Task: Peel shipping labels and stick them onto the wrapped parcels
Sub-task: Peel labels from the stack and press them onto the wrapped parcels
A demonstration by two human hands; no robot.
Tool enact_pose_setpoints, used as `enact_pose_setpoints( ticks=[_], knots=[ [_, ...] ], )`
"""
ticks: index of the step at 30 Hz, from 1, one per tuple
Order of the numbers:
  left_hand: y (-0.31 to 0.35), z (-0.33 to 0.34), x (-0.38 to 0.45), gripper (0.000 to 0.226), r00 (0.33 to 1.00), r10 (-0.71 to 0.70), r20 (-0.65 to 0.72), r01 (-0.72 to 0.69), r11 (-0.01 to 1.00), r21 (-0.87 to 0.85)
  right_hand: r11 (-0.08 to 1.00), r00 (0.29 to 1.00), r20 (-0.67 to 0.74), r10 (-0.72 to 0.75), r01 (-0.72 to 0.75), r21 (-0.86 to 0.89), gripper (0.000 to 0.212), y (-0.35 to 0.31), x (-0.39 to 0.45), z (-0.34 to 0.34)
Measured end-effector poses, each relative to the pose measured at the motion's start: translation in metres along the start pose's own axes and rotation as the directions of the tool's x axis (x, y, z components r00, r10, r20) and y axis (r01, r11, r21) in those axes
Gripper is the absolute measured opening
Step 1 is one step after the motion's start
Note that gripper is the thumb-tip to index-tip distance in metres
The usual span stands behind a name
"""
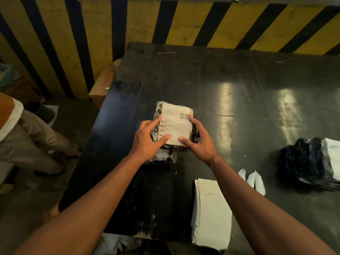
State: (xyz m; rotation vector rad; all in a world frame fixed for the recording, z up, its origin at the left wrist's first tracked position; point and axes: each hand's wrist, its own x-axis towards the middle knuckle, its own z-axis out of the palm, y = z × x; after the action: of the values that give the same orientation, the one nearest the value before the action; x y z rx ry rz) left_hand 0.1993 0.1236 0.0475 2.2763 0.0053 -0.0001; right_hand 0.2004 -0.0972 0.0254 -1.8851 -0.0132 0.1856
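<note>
- While both hands work at the middle of the dark desk (pixel 239 85), one wrapped parcel (pixel 156 115) in black plastic lies under them, with one white shipping label (pixel 174 124) lying across its top.
- One left hand (pixel 147 138) lies on the label's left edge, fingers straight and spread, thumb resting on the label's near end.
- One right hand (pixel 198 138) lies on the label's right edge in the same way, fingers extended and flat, thumb on the label's near end; neither hand is curled round anything.
- One second parcel (pixel 162 157), also wrapped in black plastic with a pale patch showing, sits partly under the near end of the first one.
- One stack of label sheets (pixel 211 214) lies on the near edge of the desk, just beside the right forearm; how many sheets it holds I cannot tell.
- Two torn white backing scraps (pixel 257 181) lie just beyond that stack.
- One heap of black-wrapped parcels (pixel 303 161) sits at the right edge of the desk, well apart from the hands, a white label on its right side; the count within is unclear.
- One cardboard box (pixel 103 85) stands by the desk's far left corner.
- One other person's legs (pixel 36 138) show on the floor at left.
- One yellow-and-black striped wall (pixel 184 23) runs behind the desk.
</note>
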Motion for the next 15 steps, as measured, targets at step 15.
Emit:
enact_pose_setpoints(
  ticks=[15],
  knots=[
    [0.108,0.220,-0.015,0.077,0.957,-0.038,0.286,0.047,0.999,-0.025,0.900,0.964,-0.160,0.211,-0.255,-0.353,0.082,0.100,-0.059,-0.193]
  ],
)
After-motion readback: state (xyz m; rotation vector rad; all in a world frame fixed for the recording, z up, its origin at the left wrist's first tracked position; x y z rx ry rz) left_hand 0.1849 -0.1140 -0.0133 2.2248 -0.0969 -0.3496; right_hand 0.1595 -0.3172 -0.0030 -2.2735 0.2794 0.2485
